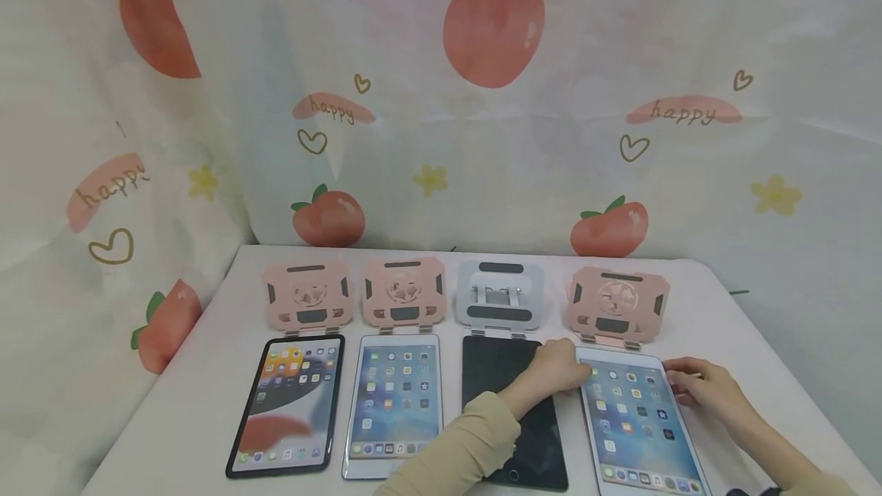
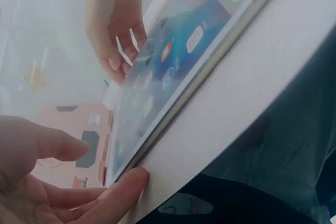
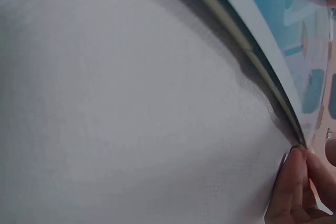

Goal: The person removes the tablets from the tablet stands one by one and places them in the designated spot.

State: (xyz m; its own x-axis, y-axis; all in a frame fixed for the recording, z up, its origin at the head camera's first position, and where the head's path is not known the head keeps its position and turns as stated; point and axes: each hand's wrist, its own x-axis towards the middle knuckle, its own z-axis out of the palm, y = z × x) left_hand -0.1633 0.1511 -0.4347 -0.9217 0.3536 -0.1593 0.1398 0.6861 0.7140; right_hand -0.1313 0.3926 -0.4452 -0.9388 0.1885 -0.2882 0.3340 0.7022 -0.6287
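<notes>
A white-framed tablet (image 1: 637, 419) with a lit home screen lies at the right end of a row on the table. My left hand (image 1: 560, 366) is at its upper left edge; in the left wrist view one fingertip (image 2: 137, 178) meets the tablet's edge near the corner, with the thumb spread away from it. At the opposite long edge is my right hand (image 1: 710, 387), its fingertips (image 3: 296, 157) right at the tablet's corner. Behind this tablet stands a pink folding stand (image 1: 641, 305). My left forearm crosses over a dark-screened tablet (image 1: 478, 373), hiding part of it.
Left of these lie another white tablet (image 1: 396, 396) and a black-framed tablet (image 1: 285, 404). Behind them are two pink stands, one at the far left (image 1: 282, 297) and one beside it (image 1: 375, 293), then a grey-white stand (image 1: 468, 289). A fruit-printed curtain (image 1: 400, 44) backs the white table (image 1: 186, 419).
</notes>
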